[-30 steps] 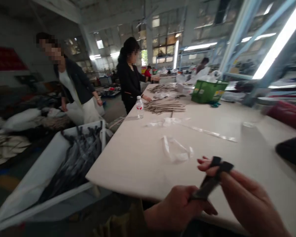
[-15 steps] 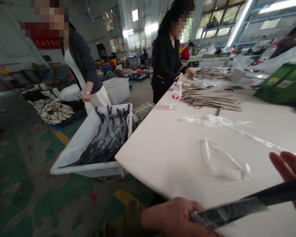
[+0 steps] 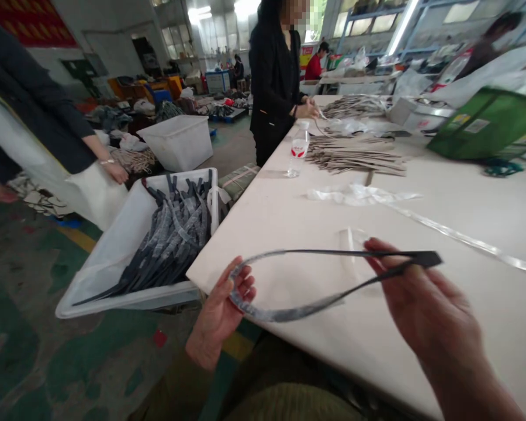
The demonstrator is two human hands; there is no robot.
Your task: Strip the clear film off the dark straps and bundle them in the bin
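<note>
A dark strap (image 3: 284, 316), partly wrapped in clear plastic film, is bent into a long loop above the table's near edge. At its rounded left end, my left hand (image 3: 219, 310) is closed around the wrapped bend. My right hand (image 3: 425, 298) pinches the strap's two ends together, with dark tips sticking out to the right. A clear plastic piece (image 3: 350, 245) lies on the table behind the loop, partly hidden by my right hand. Left of the table, a white bin (image 3: 135, 301) holds a heap of similar dark straps (image 3: 175, 234), many film-wrapped.
On the pale table (image 3: 263, 228) are a bottle (image 3: 298, 149), brown strips (image 3: 355, 155), a white plastic band (image 3: 456, 231) and a green bag (image 3: 473, 126). One co-worker (image 3: 274, 76) handles strips across the table; another person (image 3: 39, 111) stands beyond the bin.
The strap, earlier stretched between my hands at lower right, is now bent into a loop. My right hand has closed on its ends. The view has shifted, and the person at left appears nearer.
</note>
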